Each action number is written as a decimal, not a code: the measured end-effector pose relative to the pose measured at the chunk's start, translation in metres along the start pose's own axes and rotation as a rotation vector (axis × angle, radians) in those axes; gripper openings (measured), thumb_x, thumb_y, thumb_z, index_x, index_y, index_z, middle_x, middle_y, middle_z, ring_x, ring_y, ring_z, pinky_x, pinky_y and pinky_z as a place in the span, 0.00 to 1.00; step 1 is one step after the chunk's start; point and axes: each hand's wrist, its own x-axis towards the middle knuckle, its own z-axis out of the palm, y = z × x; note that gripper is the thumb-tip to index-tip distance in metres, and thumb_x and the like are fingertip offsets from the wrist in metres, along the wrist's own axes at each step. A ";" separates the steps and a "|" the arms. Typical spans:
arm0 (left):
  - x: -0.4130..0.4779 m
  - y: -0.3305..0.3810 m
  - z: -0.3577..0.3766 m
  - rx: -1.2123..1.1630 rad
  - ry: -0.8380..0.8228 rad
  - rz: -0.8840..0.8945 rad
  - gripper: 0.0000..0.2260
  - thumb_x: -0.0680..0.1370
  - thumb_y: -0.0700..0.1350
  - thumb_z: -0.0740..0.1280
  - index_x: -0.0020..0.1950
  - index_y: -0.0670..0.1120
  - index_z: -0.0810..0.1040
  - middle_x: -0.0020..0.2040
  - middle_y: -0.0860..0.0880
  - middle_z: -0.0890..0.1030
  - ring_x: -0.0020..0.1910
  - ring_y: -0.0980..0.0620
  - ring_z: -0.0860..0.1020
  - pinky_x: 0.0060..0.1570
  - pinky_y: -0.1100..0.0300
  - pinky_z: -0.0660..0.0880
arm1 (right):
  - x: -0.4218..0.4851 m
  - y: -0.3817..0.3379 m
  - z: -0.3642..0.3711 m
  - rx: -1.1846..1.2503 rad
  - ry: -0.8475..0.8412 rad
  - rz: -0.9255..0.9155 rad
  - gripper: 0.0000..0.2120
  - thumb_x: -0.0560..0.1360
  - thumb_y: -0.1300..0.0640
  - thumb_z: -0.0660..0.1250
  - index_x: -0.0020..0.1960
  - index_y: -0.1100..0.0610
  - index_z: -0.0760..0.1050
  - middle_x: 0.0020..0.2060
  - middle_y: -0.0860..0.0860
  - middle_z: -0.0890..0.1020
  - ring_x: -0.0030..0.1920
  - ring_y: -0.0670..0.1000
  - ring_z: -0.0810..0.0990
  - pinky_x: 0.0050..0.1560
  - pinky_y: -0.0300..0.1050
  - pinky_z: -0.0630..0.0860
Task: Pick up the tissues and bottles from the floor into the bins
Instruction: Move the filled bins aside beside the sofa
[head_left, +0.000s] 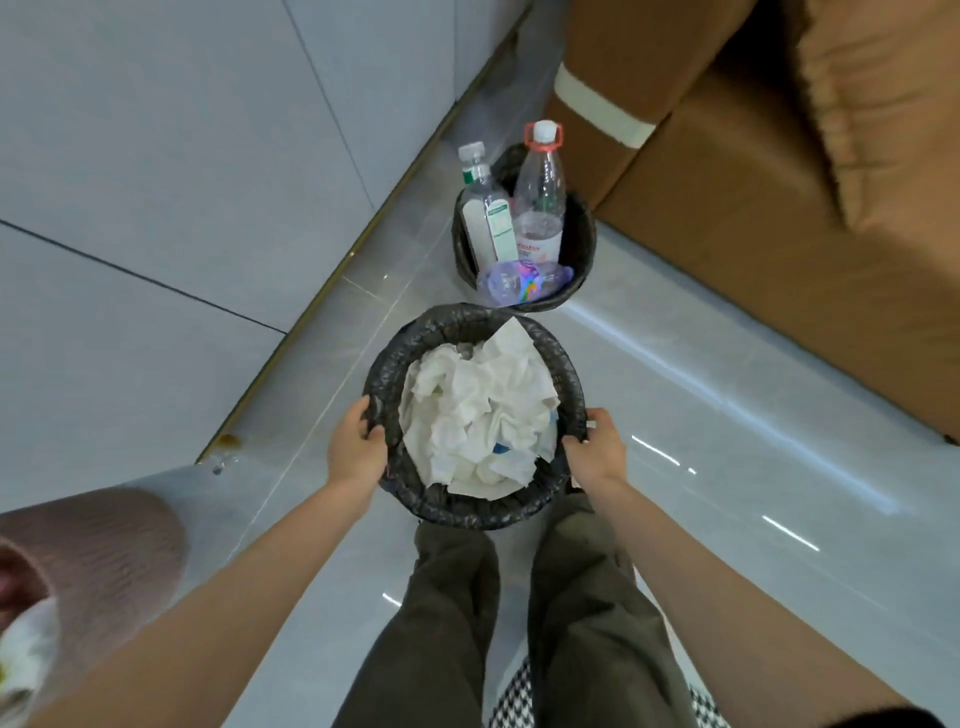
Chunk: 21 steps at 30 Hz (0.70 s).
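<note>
While the left grip and right grip each clamp the near bin by its rim, fingers curled over its liner, the tissues lie heaped inside and the bottles stand in the far bin. Holding it level and lifting evenly should stop the loose sheets spilling.

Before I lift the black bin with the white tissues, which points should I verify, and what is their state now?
1. Left hand grips the rim of the round black bag-lined bin: ok.
2. Right hand grips the opposite rim: ok.
3. Crumpled white tissues lie inside it, heaped to the rim: ok.
4. Clear plastic bottles sit in the second black bin: ok.
5. Glossy grey floor free of litter: cannot tell; a small unclear spot lies at its left edge.
</note>
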 end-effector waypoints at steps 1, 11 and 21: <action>-0.014 0.010 0.004 0.020 -0.028 0.015 0.18 0.81 0.39 0.58 0.70 0.51 0.69 0.67 0.48 0.74 0.65 0.46 0.73 0.61 0.43 0.74 | -0.008 0.004 -0.017 0.023 0.019 0.009 0.15 0.76 0.63 0.60 0.63 0.56 0.67 0.44 0.52 0.78 0.42 0.54 0.77 0.45 0.50 0.77; -0.112 0.094 0.094 0.196 -0.205 0.157 0.20 0.81 0.40 0.59 0.72 0.50 0.66 0.64 0.44 0.76 0.61 0.44 0.75 0.60 0.43 0.74 | -0.037 0.067 -0.158 0.264 0.209 0.103 0.15 0.76 0.62 0.59 0.62 0.55 0.70 0.42 0.51 0.78 0.43 0.54 0.77 0.47 0.47 0.75; -0.246 0.183 0.278 0.341 -0.360 0.316 0.19 0.79 0.39 0.62 0.69 0.50 0.69 0.53 0.46 0.79 0.54 0.45 0.78 0.55 0.44 0.77 | -0.040 0.186 -0.346 0.504 0.382 0.188 0.14 0.75 0.64 0.59 0.60 0.55 0.70 0.45 0.54 0.81 0.46 0.57 0.80 0.50 0.54 0.79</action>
